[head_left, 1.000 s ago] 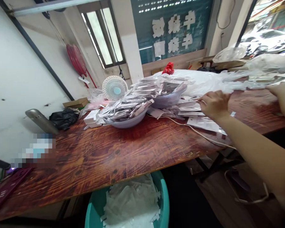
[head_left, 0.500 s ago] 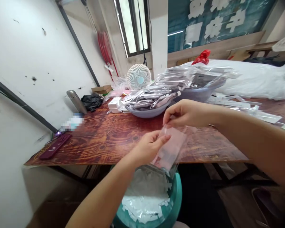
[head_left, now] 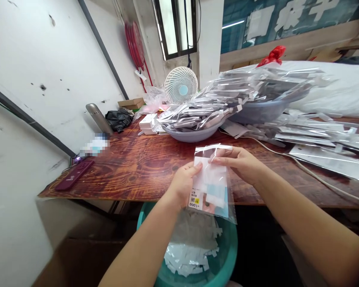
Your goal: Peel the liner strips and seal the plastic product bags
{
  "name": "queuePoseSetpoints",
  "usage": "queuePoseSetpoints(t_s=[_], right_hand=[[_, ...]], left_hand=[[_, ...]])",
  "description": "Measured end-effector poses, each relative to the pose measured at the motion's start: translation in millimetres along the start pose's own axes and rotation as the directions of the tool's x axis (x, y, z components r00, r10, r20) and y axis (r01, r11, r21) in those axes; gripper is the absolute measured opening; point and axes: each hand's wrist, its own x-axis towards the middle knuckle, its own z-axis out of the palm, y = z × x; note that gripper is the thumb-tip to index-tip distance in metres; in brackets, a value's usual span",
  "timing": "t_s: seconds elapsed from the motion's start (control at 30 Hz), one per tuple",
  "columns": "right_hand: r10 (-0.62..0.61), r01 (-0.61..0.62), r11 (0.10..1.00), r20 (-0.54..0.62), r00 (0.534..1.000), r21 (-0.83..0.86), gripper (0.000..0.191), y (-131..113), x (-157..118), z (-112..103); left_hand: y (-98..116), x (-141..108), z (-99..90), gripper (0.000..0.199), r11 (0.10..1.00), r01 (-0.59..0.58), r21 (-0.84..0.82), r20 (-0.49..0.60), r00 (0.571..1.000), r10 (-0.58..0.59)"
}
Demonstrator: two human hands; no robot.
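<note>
Between my hands, above the table's front edge, is a clear plastic packet (head_left: 217,191) with white contents and a printed blue-and-white card inside. My left hand (head_left: 184,183) grips its left side, thumb on the front. The fingers of my right hand (head_left: 242,162) are closed on its upper right, close to the top edge. Below the packet stands a green tub (head_left: 231,255), where several flat, clear-wrapped white packets (head_left: 187,255) lie.
Across the brown wooden table (head_left: 131,171), a grey basin (head_left: 194,135) and a larger basin (head_left: 257,113) are heaped with plastic packets. More packets (head_left: 326,159) and a cable (head_left: 305,165) lie at right. A fan (head_left: 181,85) stands behind; a dark red phone (head_left: 74,175) lies left.
The packet's printed blue card now shows, where a pinkish face showed before. My right hand has moved from above the packet to its upper right side. The view has shifted slightly.
</note>
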Motion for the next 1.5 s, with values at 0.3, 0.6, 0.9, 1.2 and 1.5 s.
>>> queuePoseSetpoints(t_s=[0.3,0.6,0.9,1.2,1.5], right_hand=[[-0.153,0.147,0.983,-0.049,0.987,-0.112,0.024,14,17,8],[-0.035,0.039,0.998,0.067,0.997,-0.056,0.024,38,25,6],[-0.095,0.089,0.982,-0.025,0.995,-0.166,0.025,46,26,4],[-0.181,0.146,0.958,-0.128,0.975,-0.245,0.027,53,26,9],[-0.129,0.115,0.984,-0.102,0.986,-0.136,0.025,52,28,9]], left_hand=[[-10,52,-17.8,0.021,0.966,-0.256,-0.036,-0.180,0.953,0.246],[-23,58,-27.8,0.018,0.985,-0.173,-0.017,-0.288,0.944,0.161],[-26,59,-29.3,0.017,0.981,-0.192,-0.005,-0.299,0.937,0.182],[-25,57,-31.1,0.024,0.964,-0.265,-0.038,-0.282,0.928,0.244],[-32,60,-33.2,0.020,0.944,-0.329,0.036,-0.341,0.883,0.321]])
